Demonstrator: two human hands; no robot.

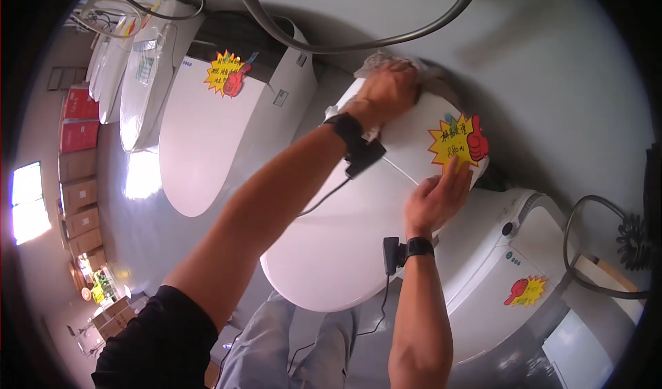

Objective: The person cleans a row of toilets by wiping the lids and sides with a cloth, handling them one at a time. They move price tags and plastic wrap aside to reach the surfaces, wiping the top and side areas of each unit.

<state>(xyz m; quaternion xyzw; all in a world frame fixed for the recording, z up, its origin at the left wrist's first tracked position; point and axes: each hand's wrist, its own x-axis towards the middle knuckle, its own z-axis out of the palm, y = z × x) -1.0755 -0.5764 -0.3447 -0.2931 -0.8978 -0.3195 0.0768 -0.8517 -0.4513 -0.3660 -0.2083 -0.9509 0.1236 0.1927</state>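
A white toilet [331, 251] with a closed lid stands in front of me in the head view. At its back end my left hand [389, 92] is closed on a crumpled grey cloth [378, 59], pressing it to the top. Lower right, my right hand [438, 199] lies on the toilet with its fingers stretched out. Its fingertips touch the lower edge of a yellow starburst price tag [452, 139] with a red thumbs-up. Both wrists wear black straps with small cabled boxes; part of the cloth is hidden behind my left hand.
Another white toilet [207, 127] with a price tag is on the left, with more in a row beyond. A further tagged toilet [476, 272] stands close on the right. Grey hose [386, 46] loops along the wall above. Cardboard boxes [79, 192] are stacked far left.
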